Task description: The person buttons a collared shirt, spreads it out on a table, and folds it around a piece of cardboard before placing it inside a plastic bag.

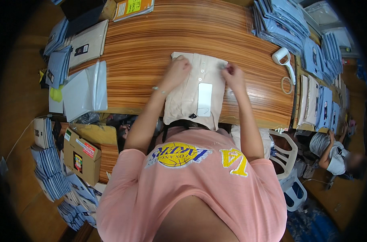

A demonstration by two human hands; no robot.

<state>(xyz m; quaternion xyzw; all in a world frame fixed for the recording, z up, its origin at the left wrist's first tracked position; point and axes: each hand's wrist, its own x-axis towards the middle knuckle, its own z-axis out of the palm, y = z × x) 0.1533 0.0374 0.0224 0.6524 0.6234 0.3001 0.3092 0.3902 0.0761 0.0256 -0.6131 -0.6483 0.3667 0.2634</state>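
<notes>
While the beige shirt (193,90) lies on the wooden counter (143,52), the left hand (176,70) presses flat on it with fingers together, and the right hand (231,72) pinches its collar.

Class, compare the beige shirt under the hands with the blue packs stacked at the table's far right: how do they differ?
The beige shirt lies alone and unbagged; the blue packs sit bagged in overlapping stacks. The shirt is beige with a white tag; the packs are blue. Both hands, left and right, rest on the shirt; nobody touches the packs. Both lie on the wooden table.
</notes>
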